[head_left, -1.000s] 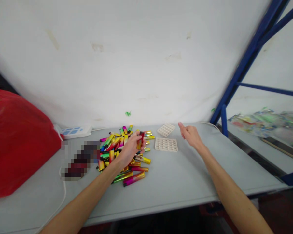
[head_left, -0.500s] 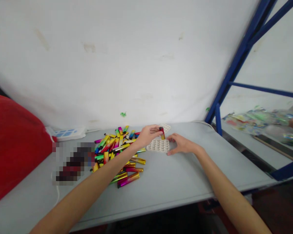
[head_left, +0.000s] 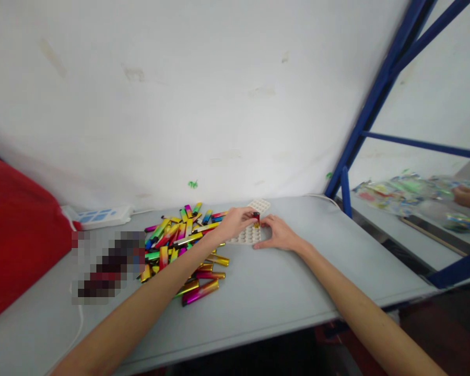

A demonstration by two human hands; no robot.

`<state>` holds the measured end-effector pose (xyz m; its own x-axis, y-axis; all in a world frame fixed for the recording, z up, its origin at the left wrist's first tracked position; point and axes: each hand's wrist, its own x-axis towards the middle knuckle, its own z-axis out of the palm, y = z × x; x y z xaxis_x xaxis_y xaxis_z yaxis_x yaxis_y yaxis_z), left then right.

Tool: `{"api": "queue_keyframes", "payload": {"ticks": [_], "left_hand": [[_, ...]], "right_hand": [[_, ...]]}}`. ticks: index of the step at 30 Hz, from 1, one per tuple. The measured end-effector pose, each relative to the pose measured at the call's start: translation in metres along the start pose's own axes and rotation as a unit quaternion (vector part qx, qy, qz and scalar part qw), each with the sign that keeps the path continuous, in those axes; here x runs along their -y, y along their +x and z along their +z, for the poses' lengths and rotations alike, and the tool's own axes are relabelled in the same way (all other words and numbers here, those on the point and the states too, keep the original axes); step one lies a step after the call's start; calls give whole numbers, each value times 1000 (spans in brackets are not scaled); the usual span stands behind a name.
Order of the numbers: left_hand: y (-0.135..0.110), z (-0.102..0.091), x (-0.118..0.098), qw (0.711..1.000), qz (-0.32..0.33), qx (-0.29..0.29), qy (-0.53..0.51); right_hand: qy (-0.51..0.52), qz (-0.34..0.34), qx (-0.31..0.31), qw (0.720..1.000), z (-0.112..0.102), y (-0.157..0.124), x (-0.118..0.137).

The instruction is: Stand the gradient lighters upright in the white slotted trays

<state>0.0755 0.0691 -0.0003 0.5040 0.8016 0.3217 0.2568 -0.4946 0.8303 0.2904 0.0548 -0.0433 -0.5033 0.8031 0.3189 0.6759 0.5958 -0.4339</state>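
The near edge of the grey table [head_left: 282,308] runs across at 6 o'clock, and the stretch behind it is bare, with open surface out toward the right corner at 4 o'clock. At 8 o'clock a white cable [head_left: 79,324] loops along the table beside a blurred-out patch. Further in, a loose pile of lighters [head_left: 180,245] in metallic yellow, pink, green and gold sprawls at 9 o'clock of the hands, the left forearm crossing over it. Just beyond, the left hand [head_left: 235,222] pinches a small lighter [head_left: 256,219], red on top and yellowish below, upright over a white tray with round pockets [head_left: 243,237]. The right hand [head_left: 278,235] rests with fingers loosely spread at the tray's right side, touching it. A second white tray [head_left: 259,204] lies behind at 12 o'clock, close to the wall. A white power strip [head_left: 100,215] sits at 10 o'clock; a blue steel frame [head_left: 370,109] rises at 2 o'clock.
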Motion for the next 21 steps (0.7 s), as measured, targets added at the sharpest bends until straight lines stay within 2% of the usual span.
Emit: {"api": "queue_keyframes", "payload": {"ticks": [4,7,10,12,16,18,21], "left_hand": [[3,2,-5,998,12,27,58],[0,-10,-3,990,21,6,136],[-6,-44,6,966,-13,-58,253],[-11,-77,14,913,-82,-82,391],[-19,-139,31,854,-186,-133,468],[-23,-158,40,830,-232,-145,486],[-29,-171,53,806,-287,-145,498]], "right_hand": [[5,1,0,1000,0,0,-2],[23,-5,1,1000,-1,-1,-3],[37,-7,7,999,-2,0,-4],[41,-4,11,999,-3,0,-4],[45,-3,18,999,-4,2,-5],[46,-8,19,999,-5,2,-5],[50,-13,17,999,-5,2,-6]]}}
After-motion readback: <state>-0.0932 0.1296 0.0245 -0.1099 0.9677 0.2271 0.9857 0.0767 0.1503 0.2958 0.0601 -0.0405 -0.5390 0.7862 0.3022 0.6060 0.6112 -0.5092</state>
